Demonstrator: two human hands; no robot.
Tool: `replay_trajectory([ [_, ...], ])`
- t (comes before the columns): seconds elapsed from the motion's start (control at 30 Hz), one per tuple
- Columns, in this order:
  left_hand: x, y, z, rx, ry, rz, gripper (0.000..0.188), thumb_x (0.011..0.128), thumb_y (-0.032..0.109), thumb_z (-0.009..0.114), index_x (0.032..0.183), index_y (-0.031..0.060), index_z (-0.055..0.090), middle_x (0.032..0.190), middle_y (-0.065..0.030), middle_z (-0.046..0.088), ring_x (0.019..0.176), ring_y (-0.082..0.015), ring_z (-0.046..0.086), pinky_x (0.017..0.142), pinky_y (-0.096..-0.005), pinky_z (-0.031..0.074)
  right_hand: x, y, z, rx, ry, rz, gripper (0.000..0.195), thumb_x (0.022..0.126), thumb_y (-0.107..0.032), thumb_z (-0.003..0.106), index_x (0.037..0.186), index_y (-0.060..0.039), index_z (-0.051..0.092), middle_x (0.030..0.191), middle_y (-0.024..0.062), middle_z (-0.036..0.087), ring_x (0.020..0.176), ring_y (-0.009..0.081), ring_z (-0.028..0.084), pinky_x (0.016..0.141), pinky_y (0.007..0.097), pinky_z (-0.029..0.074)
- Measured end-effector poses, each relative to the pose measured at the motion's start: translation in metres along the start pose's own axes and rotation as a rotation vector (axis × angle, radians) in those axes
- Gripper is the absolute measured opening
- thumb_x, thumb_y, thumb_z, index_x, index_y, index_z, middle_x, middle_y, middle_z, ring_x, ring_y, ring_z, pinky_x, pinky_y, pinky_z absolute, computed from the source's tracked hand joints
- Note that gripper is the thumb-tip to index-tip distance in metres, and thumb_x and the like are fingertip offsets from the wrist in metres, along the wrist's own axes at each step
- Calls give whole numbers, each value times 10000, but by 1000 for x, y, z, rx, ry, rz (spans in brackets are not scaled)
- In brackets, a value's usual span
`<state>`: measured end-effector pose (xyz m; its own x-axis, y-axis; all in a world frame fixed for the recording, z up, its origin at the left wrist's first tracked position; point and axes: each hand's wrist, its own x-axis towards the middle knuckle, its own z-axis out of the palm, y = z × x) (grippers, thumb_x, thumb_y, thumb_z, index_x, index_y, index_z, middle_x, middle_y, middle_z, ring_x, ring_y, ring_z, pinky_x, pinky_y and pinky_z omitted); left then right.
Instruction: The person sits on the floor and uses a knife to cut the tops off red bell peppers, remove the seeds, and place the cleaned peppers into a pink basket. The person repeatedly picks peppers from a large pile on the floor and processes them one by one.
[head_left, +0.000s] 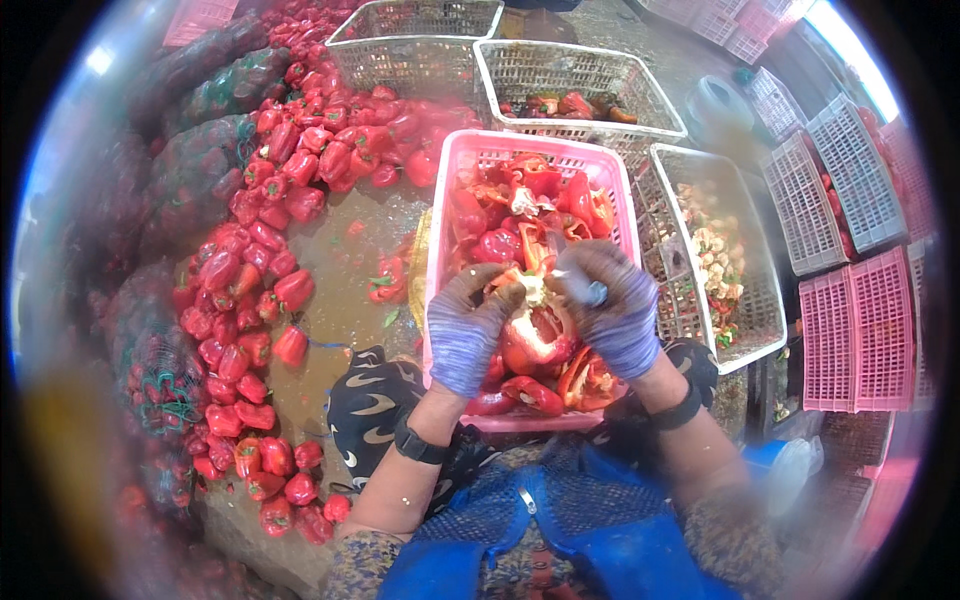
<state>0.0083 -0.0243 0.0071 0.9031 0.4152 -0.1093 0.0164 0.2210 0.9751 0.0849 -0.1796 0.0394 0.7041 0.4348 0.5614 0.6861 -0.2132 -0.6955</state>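
Both my hands wear purple-and-white knit gloves with dark, soiled fingers, above a pink plastic crate (632, 225). My left hand (474, 319) grips a red bell pepper piece by its pale seed core (534, 289). In my right hand (615, 311) is a small tool (589, 289) with a grey-blue end, its shape blurred and partly hidden by the fingers. The right fingertips are close beside the seed core. Just below the hands, an opened red bell pepper (536, 334) shows its pale inside. Cut pepper pieces (592, 379) and other red peppers (496, 246) fill the crate.
Whole red bell peppers (300, 166) lie heaped on the wet floor (330, 247) at left, beside mesh sacks (196, 165). A white crate (784, 330) at right holds pale pepper cores (716, 262). Another white crate (667, 94) stands beyond. Stacked crates (855, 337) line the far right.
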Motion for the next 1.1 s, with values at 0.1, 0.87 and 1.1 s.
replay_trajectory([
  [0.1, 6, -3, -5, -10, -8, -4, 259, 864, 34, 714, 1113, 2, 655, 989, -50, 678, 862, -104, 631, 798, -261, 542, 15, 8, -16, -78, -72, 48, 499, 683, -54, 798, 1154, -66, 636, 1142, 155, 621, 954, 314, 654, 785, 363, 545],
  [0.87, 6, 1, -4, -241, 42, 144, 372, 934, 214, 651, 1253, 46, 558, 1164, -67, 628, 998, -135, 602, 858, -285, 505, 1, 2, 35, 36, -139, 351, 409, 770, -88, 729, 1171, -44, 663, 903, 127, 687, 785, 190, 678, 693, 322, 537],
  [1.1, 3, 3, -7, -592, -322, -286, 445, 951, 351, 593, 1297, 85, 513, 1159, -49, 615, 1025, -140, 611, 780, -269, 513, 16, -2, 9, -49, -387, 265, 529, 683, -171, 763, 1192, -86, 648, 931, 168, 691, 849, 294, 698, 751, 382, 551],
])
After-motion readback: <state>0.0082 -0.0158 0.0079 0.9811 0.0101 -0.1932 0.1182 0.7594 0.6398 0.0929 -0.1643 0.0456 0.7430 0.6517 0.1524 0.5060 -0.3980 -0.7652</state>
